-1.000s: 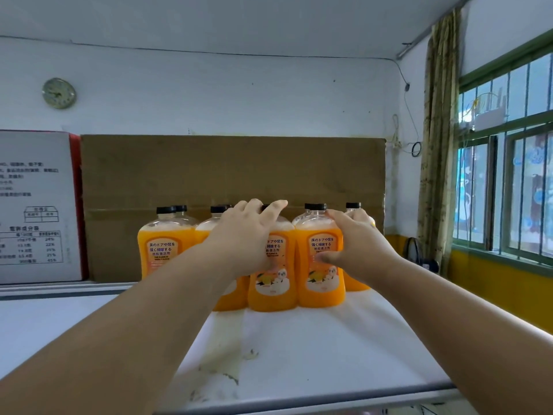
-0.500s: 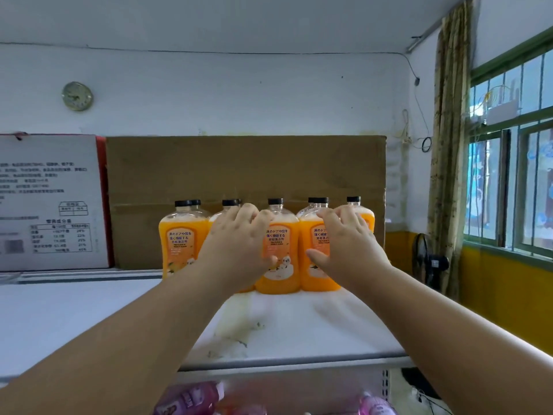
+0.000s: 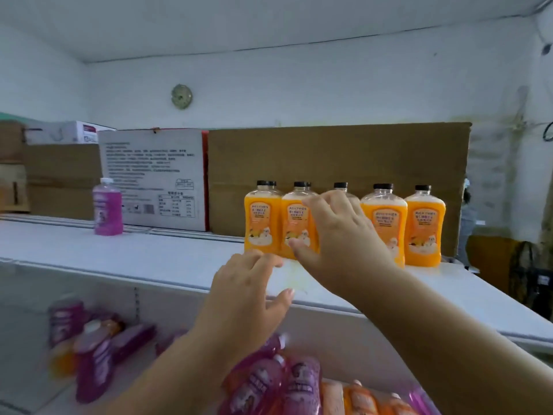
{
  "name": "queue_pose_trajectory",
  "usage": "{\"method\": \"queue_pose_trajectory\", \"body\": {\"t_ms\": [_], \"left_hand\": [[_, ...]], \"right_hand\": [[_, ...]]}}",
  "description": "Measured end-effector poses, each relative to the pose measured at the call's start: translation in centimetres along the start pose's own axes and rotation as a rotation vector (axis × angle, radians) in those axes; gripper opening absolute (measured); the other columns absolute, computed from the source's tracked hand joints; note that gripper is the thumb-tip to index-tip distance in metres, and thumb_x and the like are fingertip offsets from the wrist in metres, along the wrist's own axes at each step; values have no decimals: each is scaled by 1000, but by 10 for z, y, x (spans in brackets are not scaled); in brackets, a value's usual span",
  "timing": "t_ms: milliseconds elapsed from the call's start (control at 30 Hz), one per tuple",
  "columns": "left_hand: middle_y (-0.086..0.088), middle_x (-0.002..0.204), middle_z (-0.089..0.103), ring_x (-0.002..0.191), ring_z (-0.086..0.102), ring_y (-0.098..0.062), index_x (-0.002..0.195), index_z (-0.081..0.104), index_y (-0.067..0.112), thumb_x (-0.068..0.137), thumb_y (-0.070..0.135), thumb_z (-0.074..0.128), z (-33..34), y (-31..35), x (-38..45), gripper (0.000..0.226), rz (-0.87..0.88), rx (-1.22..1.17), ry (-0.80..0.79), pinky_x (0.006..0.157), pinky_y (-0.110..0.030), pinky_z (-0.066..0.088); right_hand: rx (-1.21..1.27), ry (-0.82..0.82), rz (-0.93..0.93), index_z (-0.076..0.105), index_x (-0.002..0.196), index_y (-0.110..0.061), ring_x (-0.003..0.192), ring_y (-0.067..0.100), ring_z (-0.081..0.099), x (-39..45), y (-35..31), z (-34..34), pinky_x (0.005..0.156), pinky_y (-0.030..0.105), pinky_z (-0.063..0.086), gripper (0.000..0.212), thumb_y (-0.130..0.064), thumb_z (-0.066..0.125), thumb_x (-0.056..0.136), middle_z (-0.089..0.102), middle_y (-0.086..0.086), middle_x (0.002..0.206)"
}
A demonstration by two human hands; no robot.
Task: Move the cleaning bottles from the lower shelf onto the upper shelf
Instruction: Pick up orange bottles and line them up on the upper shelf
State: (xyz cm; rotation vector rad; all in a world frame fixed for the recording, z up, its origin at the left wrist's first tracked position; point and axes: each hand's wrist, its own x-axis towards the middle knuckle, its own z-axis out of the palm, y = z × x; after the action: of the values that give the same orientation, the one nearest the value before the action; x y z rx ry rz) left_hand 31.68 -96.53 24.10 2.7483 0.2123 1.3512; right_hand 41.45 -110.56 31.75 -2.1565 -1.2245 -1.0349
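Several orange bottles [image 3: 262, 223] with black caps stand in a row on the white upper shelf [image 3: 149, 259]. My right hand [image 3: 339, 239] is spread flat against the front of the middle bottles, hiding one of them, and grips nothing. My left hand [image 3: 245, 298] hovers open over the shelf's front edge, apart from the bottles. One purple bottle [image 3: 107, 208] stands alone at the shelf's left. Below, on the lower shelf, purple bottles [image 3: 92, 354] stand or lie blurred, more purple ones [image 3: 269, 381] lie near my arms, and orange ones [image 3: 359, 396] lie beside them.
A white printed box [image 3: 155, 178] and a large cardboard sheet [image 3: 329, 157] stand behind the bottles along the back of the upper shelf. More cardboard boxes [image 3: 59, 175] are stacked at the far left. The shelf's right end [image 3: 466, 265] lies just past the last orange bottle.
My left hand has drawn back from the orange bottles to the shelf's front edge. My right hand stays on the bottles. The view has swung left and down, revealing the lower shelf.
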Motion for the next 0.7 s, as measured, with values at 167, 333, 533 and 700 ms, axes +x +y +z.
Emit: {"method": "queue_pose_trajectory", "body": {"t_ms": [167, 333, 533, 700], "left_hand": [[8, 107, 62, 98, 58, -17, 114, 61, 23, 86, 43, 57, -10, -30, -64, 34, -41, -86, 81, 86, -38, 49], [7, 102, 61, 93, 59, -20, 110, 59, 27, 81, 47, 59, -2, -84, -124, 35, -107, -78, -24, 80, -40, 52], [2, 108, 61, 98, 57, -24, 115, 62, 25, 82, 53, 48, 16, -149, -187, 46, -185, -61, -338, 85, -41, 48], [-1, 120, 62, 111, 54, -24, 123, 60, 25, 88, 52, 55, 43, -183, -215, 45, -160, -44, -499, 94, -39, 42]], "right_hand": [[35, -34, -70, 38, 136, -28, 122, 21, 44, -19, -68, 6, 97, 38, 45, 57, -58, 53, 89, 46, 1, 134], [84, -119, -49, 39, 138, -30, 123, 18, 42, -41, -132, 34, 99, 35, 42, 58, -58, 53, 89, 45, -1, 136], [119, -259, 66, 39, 140, -30, 122, 16, 41, -85, -183, 74, 102, 34, 38, 61, -55, 54, 87, 44, -4, 132], [90, -344, 182, 43, 137, -32, 115, 13, 43, -115, -193, 93, 93, 29, 40, 59, -60, 50, 86, 47, -6, 130]]}}
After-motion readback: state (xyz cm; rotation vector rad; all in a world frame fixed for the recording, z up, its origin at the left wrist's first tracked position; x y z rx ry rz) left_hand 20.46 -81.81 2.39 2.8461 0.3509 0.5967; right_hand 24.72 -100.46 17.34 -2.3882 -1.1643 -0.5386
